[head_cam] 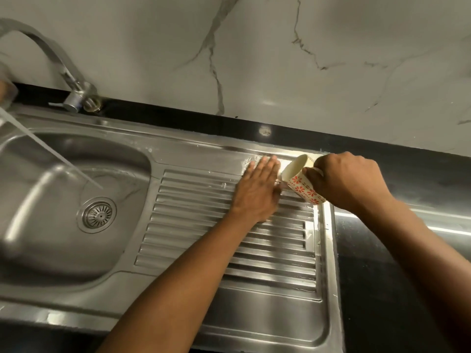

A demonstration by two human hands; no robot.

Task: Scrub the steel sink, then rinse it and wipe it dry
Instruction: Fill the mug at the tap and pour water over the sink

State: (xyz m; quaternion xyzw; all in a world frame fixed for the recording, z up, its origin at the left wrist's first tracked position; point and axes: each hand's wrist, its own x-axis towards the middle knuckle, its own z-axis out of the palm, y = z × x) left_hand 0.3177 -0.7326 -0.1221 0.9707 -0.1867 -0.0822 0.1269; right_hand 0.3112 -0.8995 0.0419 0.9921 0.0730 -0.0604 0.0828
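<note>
Two hands: left hand flat, fingers spread, on sink drainboard; right hand grips tilted mug.

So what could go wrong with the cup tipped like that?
The mug is tipped over the draining board's far right corner, so water might spill onto the black counter. The right hand holds it only by the handle; a wet grip could slip. The left hand rubs close by and might bump it.
</note>
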